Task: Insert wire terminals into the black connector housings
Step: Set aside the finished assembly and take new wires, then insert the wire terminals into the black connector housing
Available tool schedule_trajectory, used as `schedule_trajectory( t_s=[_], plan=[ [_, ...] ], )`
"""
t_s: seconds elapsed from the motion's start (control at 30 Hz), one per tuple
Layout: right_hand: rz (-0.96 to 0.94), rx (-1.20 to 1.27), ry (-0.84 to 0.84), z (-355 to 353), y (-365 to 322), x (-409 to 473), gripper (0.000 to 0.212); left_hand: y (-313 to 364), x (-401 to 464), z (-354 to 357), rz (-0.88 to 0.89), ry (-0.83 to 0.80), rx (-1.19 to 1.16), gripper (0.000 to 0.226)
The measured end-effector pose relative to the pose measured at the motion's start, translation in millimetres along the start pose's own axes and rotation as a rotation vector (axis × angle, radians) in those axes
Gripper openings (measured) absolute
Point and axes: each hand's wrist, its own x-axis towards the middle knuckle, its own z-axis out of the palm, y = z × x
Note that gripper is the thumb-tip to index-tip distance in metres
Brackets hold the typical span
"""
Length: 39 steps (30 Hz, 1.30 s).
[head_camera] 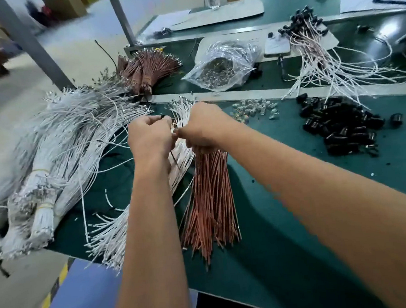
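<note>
Table mat (287,220) looked matt green, smooth. Black connector housings (341,128) were glossy plastic. Bag (222,67) was clear, crinkled plastic film. White wires (73,130) and copper-brown wires (210,201) had smooth insulation.
</note>
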Motion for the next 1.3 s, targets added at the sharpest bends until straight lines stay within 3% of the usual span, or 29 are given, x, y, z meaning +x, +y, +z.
schedule_trajectory(
  t_s=[0.07, 0.17, 0.27, 0.37, 0.5, 0.6, 0.73, 0.93, 1.13, 1.2, 1.3],
  plan=[
    [0.027, -0.126, 0.081, 21.7, -10.3, 10.9, 0.037, -5.6, 9.3, -12.1, 0.012, 0.024, 0.128, 0.015],
    [0.093, -0.105, 0.104, 34.5, -12.5, 18.4, 0.02, -10.7, 11.6, -22.3, 0.055, 0.023, 0.315, 0.017],
    [0.13, -0.099, 0.109, 32.3, -9.1, 19.6, 0.023, -14.1, 10.7, -28.3, 0.097, -0.008, 0.416, 0.019],
    [0.189, 0.082, 0.073, 26.8, -3.1, 18.3, 0.014, -12.1, 7.8, -28.8, 0.122, -0.04, 0.427, 0.018],
    [0.184, 0.453, 0.063, 6.1, -3.3, 11.5, 0.025, 0.4, -1.1, -24.6, 0.099, -0.156, 0.305, 0.01],
    [0.127, 0.673, 0.196, -28.5, -6.7, 1.1, 0.008, 15.2, -10.3, -24.6, 0.119, -0.273, 0.246, 0.012],
    [0.099, 0.919, 0.303, -80.6, 2.7, -12.2, 0.023, 34.4, -30.0, -17.6, 0.128, -0.461, 0.193, 0.016],
    [0.032, 1.07, 0.079, -136.9, 40.7, -37.3, 0.025, 53.4, -61.4, 24.0, 0.095, -0.853, -0.163, 0.011],
    [-0.146, 0.843, -0.166, -189.6, 84.6, -65.5, 0.026, 56.6, -102.0, 98.3, 0.047, -1.228, -0.268, 0.011],
    [-0.154, 0.846, -0.085, -196.1, 100.1, -69.1, 0.026, 54.1, -112.1, 119.1, 0.01, -1.267, -0.233, 0.012],
    [-0.04, 1.015, 0.194, -196.0, 127.8, -73.4, 0.024, 49.8, -116.7, 141.8, -0.073, -1.204, -0.298, 0.014]
  ],
)
